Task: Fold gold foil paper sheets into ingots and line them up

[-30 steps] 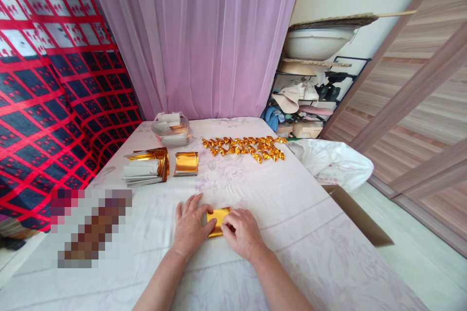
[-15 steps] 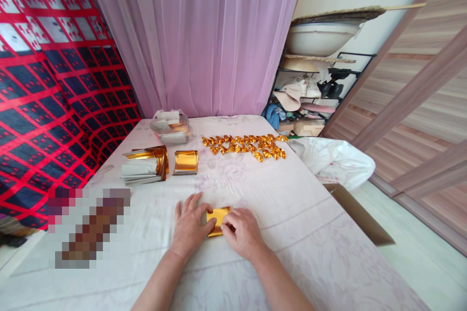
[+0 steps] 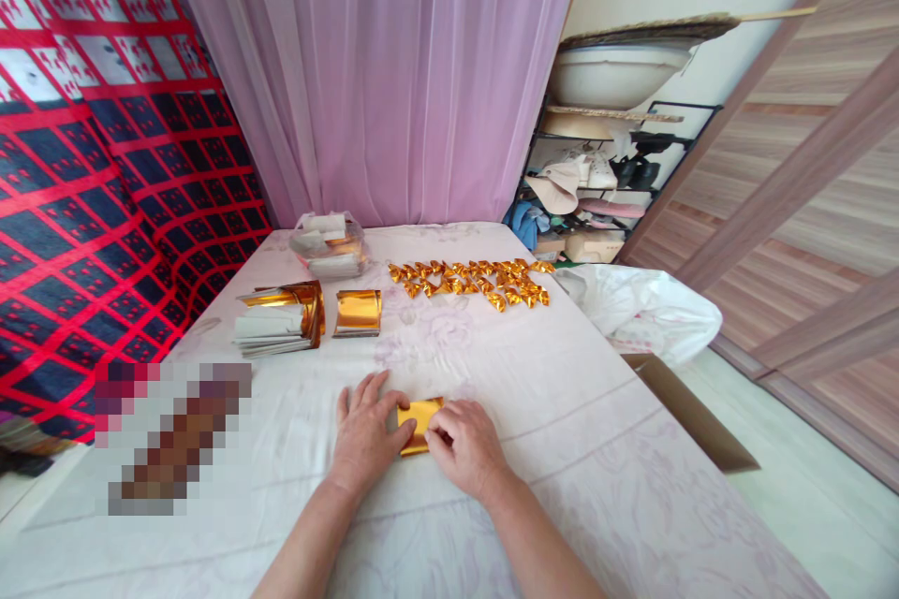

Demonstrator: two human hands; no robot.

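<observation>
Foil (image 3: pixel 420 429), partly under splayed left fingers (image 3: pixel 390 404), against curled right fingers (image 3: pixel 451 417) — their grip unclear

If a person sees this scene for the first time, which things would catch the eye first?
Probably the shiny crumpled gold pieces on the far part of the pale cloth. Next, the flat gold sheet below centre, with the left hand and right hand at it. The red-checked fabric at far left also stands out.

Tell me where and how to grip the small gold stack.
Probably pinch the small gold stack by its near and far edges, coming from above right: it lies low, gold face up, and the larger pile stands close on its left.
</observation>
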